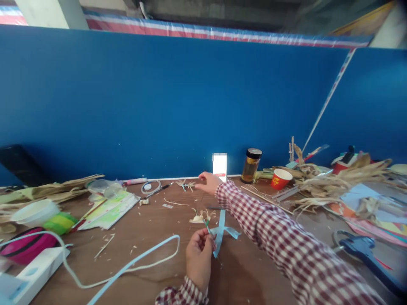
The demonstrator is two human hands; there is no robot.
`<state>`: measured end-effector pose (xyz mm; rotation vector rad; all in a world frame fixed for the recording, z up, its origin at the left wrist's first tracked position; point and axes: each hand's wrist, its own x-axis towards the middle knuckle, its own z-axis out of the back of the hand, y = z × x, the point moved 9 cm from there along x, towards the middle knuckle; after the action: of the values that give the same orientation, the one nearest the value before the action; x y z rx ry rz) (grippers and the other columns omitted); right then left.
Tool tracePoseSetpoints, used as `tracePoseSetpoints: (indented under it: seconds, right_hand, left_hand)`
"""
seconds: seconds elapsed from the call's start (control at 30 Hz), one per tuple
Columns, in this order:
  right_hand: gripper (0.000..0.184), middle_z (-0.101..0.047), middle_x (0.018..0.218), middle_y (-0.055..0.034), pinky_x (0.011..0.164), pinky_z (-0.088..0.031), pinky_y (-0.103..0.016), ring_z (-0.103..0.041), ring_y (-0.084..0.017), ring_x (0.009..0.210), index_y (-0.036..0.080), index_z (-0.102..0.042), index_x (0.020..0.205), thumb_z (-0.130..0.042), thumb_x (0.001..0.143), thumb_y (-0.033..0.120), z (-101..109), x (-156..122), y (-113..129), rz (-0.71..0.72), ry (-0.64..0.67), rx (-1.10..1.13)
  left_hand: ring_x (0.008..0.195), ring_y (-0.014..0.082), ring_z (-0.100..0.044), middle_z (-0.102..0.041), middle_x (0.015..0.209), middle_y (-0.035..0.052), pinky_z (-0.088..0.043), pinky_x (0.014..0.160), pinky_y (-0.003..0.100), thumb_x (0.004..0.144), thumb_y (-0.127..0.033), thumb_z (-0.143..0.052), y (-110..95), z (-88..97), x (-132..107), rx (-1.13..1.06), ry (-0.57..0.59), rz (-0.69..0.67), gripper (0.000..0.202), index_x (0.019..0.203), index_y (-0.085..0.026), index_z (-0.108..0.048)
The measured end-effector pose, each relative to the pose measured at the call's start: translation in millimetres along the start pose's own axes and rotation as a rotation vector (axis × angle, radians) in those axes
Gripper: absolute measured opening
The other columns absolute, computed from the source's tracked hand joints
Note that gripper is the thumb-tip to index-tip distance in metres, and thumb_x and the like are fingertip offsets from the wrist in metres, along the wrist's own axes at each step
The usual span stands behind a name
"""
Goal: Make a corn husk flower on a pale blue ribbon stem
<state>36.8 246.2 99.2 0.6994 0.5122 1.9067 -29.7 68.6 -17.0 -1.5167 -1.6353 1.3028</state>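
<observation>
My left hand (200, 256), low in the middle, is closed in a pinch on a thin green stem (206, 224). Its far end is too small to make out against the pale husk scraps (197, 217) behind it. Beside these fingers are light blue strips (221, 231); whether they are joined to the stem I cannot tell. My right hand (208, 183) reaches toward the back of the table, fingers apart and nothing visible in them. Just left of its fingertips lie small dry husk pieces with a blue bit (185, 185). A lit phone screen (220, 167) stands behind that hand.
A lidded jar of amber liquid (251, 166) and a red paper cup (281, 179) stand back right, near heaped corn husks (349, 180). A blue-handled glue gun (362, 250) lies right. At left are a white power strip (41, 273), a looping cable (136, 269) and a white bowl (34, 212).
</observation>
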Motion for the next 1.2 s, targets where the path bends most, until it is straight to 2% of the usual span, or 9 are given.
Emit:
tracePoseSetpoints:
  seconds: [0.17, 0.23, 0.37, 0.47, 0.57, 0.7, 0.8, 0.9, 1.2]
  right_hand:
    - [0.076, -0.057, 0.111, -0.0121, 0.082, -0.039, -0.038, -0.051, -0.029, 0.101, 0.019, -0.055, 0.109, -0.079, 0.043, 0.046, -48, 31, -8, -0.033, 0.065, -0.045]
    - [0.064, -0.060, 0.104, -0.0104, 0.081, -0.039, -0.036, -0.052, -0.028, 0.099, 0.019, -0.057, 0.102, -0.080, 0.046, 0.038, -57, 37, -11, -0.062, 0.077, -0.033]
    - [0.014, -0.063, 0.080, -0.0062, 0.072, -0.040, -0.030, -0.057, -0.021, 0.084, 0.018, -0.060, 0.079, -0.066, 0.068, 0.023, -54, 38, -24, -0.143, 0.070, 0.034]
    - [0.002, -0.061, 0.071, -0.0034, 0.065, -0.040, -0.026, -0.056, -0.016, 0.072, 0.016, -0.059, 0.073, -0.059, 0.072, 0.018, -39, 29, -32, -0.191, 0.047, 0.127]
    - [0.007, -0.057, 0.062, -0.0002, 0.057, -0.041, -0.022, -0.054, -0.011, 0.059, 0.014, -0.057, 0.079, -0.051, 0.076, 0.017, -19, 6, -32, -0.237, 0.068, 0.267]
    - [0.015, -0.054, 0.060, 0.0034, 0.053, -0.044, -0.020, -0.052, -0.008, 0.054, 0.018, -0.055, 0.090, -0.046, 0.081, 0.025, 11, -57, -20, -0.238, 0.150, 0.501]
    - [0.015, -0.050, 0.056, 0.0051, 0.048, -0.044, -0.019, -0.047, -0.006, 0.048, 0.018, -0.056, 0.085, -0.058, 0.073, 0.026, 6, -119, -8, -0.288, 0.370, 0.953]
    - [0.013, -0.051, 0.059, 0.0040, 0.046, -0.045, -0.020, -0.047, -0.007, 0.049, 0.016, -0.056, 0.077, -0.061, 0.068, 0.024, -4, -160, -14, -0.336, 0.410, 1.003]
    - [0.013, -0.053, 0.059, 0.0034, 0.047, -0.045, -0.021, -0.051, -0.008, 0.051, 0.016, -0.053, 0.075, -0.059, 0.069, 0.026, -23, -166, -34, -0.370, 0.203, 1.039]
  left_hand:
    - [0.062, 0.0122, -0.057, -0.061, 0.070, 0.0031, -0.048, 0.059, 0.024, 0.060, -0.039, -0.071, 3, 4.2, 1, -0.004, -0.017, 0.009, 0.036, 0.082, -0.013, -0.059]
    - [0.062, 0.0126, -0.057, -0.061, 0.070, 0.0035, -0.048, 0.059, 0.024, 0.059, -0.039, -0.072, 4, 4.9, 1, -0.004, -0.023, 0.023, 0.037, 0.081, -0.012, -0.059]
    - [0.062, 0.0120, -0.057, -0.062, 0.070, 0.0036, -0.049, 0.059, 0.024, 0.061, -0.038, -0.071, 4, 4.1, 2, -0.011, -0.025, 0.029, 0.035, 0.082, -0.012, -0.060]
    - [0.061, 0.0109, -0.057, -0.062, 0.069, 0.0031, -0.049, 0.058, 0.023, 0.063, -0.035, -0.071, 5, 3.4, 2, -0.022, -0.031, 0.040, 0.032, 0.082, -0.012, -0.060]
    - [0.059, 0.0096, -0.057, -0.061, 0.068, 0.0020, -0.049, 0.056, 0.021, 0.060, -0.031, -0.073, 5, 6.4, 2, -0.081, -0.075, 0.067, 0.031, 0.081, -0.012, -0.059]
    - [0.055, 0.0075, -0.056, -0.061, 0.065, 0.0003, -0.050, 0.055, 0.020, 0.056, -0.025, -0.077, 3, 11.9, 4, -0.201, -0.140, 0.113, 0.032, 0.080, -0.013, -0.059]
    - [0.055, 0.0076, -0.057, -0.061, 0.064, 0.0004, -0.050, 0.054, 0.019, 0.054, -0.022, -0.078, -1, 10.9, 8, -0.218, -0.123, 0.110, 0.030, 0.076, -0.013, -0.059]
    - [0.061, 0.0111, -0.060, -0.064, 0.070, 0.0037, -0.050, 0.055, 0.021, 0.052, -0.027, -0.079, -3, 3.8, 9, -0.145, -0.042, 0.079, 0.035, 0.078, -0.012, -0.061]
    - [0.062, 0.0124, -0.059, -0.066, 0.073, 0.0052, -0.048, 0.053, 0.021, 0.052, -0.036, -0.076, -7, -10.7, -1, 0.127, 0.065, 0.036, 0.043, 0.084, -0.011, -0.064]
